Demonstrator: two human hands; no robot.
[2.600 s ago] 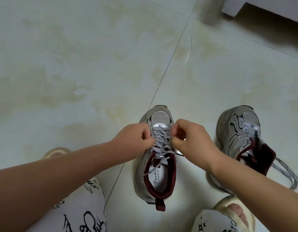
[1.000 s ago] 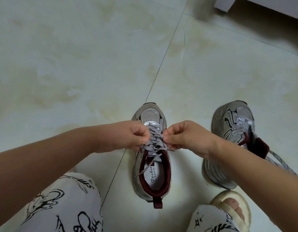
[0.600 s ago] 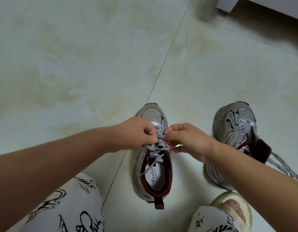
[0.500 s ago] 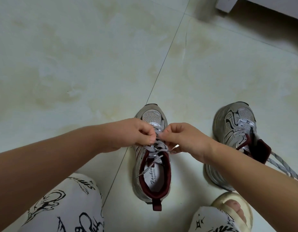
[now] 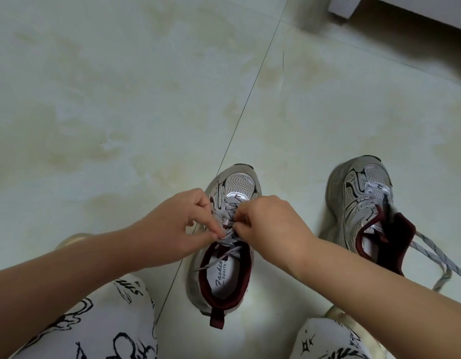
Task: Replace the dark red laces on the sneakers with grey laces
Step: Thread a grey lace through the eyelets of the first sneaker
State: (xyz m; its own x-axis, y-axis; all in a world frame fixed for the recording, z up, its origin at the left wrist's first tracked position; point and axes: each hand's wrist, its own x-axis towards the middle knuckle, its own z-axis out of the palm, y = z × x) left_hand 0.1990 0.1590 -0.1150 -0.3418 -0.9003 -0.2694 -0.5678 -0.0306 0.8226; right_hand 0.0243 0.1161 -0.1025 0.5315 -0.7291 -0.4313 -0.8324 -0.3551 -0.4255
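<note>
Bare forearms, no sleeves; white trousers (image 5: 100, 330) printed with black scribbled drawings; pale cream slippers (image 5: 353, 330) on both feet

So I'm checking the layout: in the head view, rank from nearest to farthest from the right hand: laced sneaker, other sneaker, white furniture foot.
1. Laced sneaker, under the right hand.
2. Other sneaker, to its right.
3. White furniture foot, far top right.

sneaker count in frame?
2. One sneaker sits centre on the floor, between the knees, with the left hand and right hand pinching its grey lace. The other sneaker stands to its right, grey lace trailing loose.
</note>
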